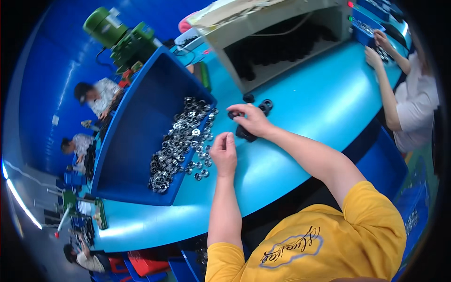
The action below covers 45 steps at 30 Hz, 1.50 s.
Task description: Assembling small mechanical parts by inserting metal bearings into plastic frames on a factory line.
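Note:
My right hand (256, 120) reaches over the table, its fingers curled on a small black ring (232, 114). Beneath its palm lies a dark cluster of black parts (245, 133), partly covered by the hand. More black rings (267, 105) rest just beyond the knuckles. My left hand (223, 152) is closed, thumb and fingers pressed together; whatever it holds, if anything, is hidden. Beside it, shiny metal rings with dark centres (181, 134) spill out of a tilted blue bin (124, 150) onto the tabletop.
A beige open-fronted box (345, 26) full of dark parts (286, 47) stands at the back of the blue table (324, 89). Behind the bin is a green motor (105, 28). One co-worker (408, 94) handles parts at the right; several others sit far left.

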Motion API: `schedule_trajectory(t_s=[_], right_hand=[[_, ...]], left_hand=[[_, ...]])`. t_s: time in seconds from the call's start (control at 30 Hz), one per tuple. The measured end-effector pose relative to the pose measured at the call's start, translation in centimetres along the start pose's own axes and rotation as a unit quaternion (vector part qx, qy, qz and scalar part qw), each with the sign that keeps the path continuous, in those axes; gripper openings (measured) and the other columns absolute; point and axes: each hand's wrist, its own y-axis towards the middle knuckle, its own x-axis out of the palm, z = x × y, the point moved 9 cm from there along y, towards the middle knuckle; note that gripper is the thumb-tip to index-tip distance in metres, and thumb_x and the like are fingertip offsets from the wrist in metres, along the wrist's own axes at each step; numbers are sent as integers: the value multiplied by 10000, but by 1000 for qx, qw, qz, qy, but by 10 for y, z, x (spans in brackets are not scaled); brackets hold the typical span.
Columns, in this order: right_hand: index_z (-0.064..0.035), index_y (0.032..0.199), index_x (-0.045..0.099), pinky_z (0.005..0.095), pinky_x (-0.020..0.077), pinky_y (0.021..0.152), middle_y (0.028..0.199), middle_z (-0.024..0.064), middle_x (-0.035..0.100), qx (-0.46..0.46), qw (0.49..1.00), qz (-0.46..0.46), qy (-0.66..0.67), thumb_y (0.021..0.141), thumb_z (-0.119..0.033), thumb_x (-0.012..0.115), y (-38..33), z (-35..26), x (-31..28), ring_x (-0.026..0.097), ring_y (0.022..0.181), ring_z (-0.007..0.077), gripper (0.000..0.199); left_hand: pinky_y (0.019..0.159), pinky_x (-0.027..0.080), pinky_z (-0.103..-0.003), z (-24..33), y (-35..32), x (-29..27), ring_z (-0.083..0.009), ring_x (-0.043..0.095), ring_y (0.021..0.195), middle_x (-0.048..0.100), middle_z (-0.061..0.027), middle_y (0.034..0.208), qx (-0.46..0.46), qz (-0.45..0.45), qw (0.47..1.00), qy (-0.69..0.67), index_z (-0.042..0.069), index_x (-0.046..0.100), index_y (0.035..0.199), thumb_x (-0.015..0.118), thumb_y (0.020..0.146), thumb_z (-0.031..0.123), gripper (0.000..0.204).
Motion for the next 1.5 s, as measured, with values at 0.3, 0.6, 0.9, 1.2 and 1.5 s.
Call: schedule_trajectory(t_s=[0.3,0.6,0.9,1.2,1.5], right_hand=[[-41,1335,519,209,485,739,1006,-14,645,211,881,-168,388,959,-103,662,-15,6,30,595,870,54,407],[-13,1214,604,231,541,704,992,29,665,174,922,-146,313,879,-28,746,-17,-4,28,625,829,72,364],[15,941,717,266,553,688,898,42,617,91,972,-140,168,855,-64,778,-21,-19,27,655,794,107,132],[-6,1107,726,410,558,844,877,189,742,166,974,-46,-151,838,-262,724,65,31,14,728,859,308,371],[-43,1109,714,454,506,976,1132,229,694,164,957,-21,-240,802,-289,767,117,101,49,642,1109,391,396]], left_hand=[[529,354,-173,-29,13,7,-8,456,637,608,32,876,-60,-49,992,-103,43,588,1330,577,1047,255,353],[528,486,-225,-28,9,5,-90,557,645,632,-57,932,-101,-15,963,-248,38,494,1236,630,1010,151,288],[653,570,-298,-32,8,3,-166,659,752,666,-92,959,-83,-38,961,-263,20,548,1130,580,1036,203,208],[691,598,-321,-45,20,-16,-134,635,785,659,-108,1064,-56,35,960,-274,12,606,1044,674,985,195,204],[686,617,-335,-43,24,-3,-132,638,790,664,-134,1111,-57,1,942,-331,0,625,1058,704,963,185,223]])
